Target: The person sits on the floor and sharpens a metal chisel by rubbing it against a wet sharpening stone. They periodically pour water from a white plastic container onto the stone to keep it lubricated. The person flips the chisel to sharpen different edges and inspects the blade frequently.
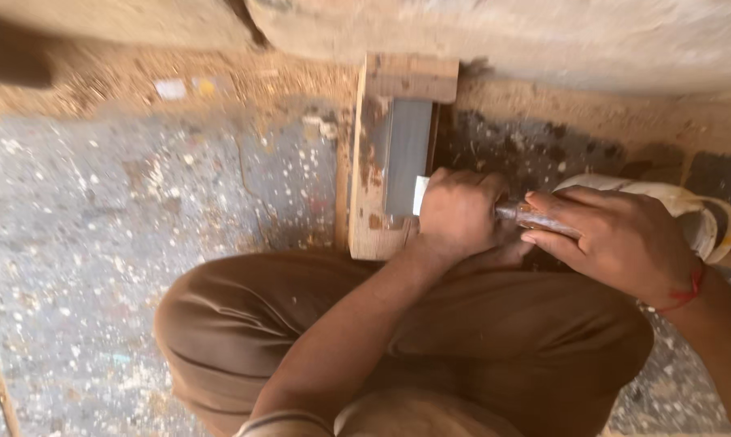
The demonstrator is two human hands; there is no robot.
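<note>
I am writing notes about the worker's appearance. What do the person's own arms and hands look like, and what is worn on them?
Both forearms are bare, with no gloves and no long sleeves. The left hand carries nothing on it. The right hand has a thin red thread tied around the wrist. A light sleeve edge shows near the left elbow. No rings or watch are visible.

Smooth grey sharpening stone (408,154) set in rough, worn wooden block (382,226); gritty speckled floor (123,243).
</note>
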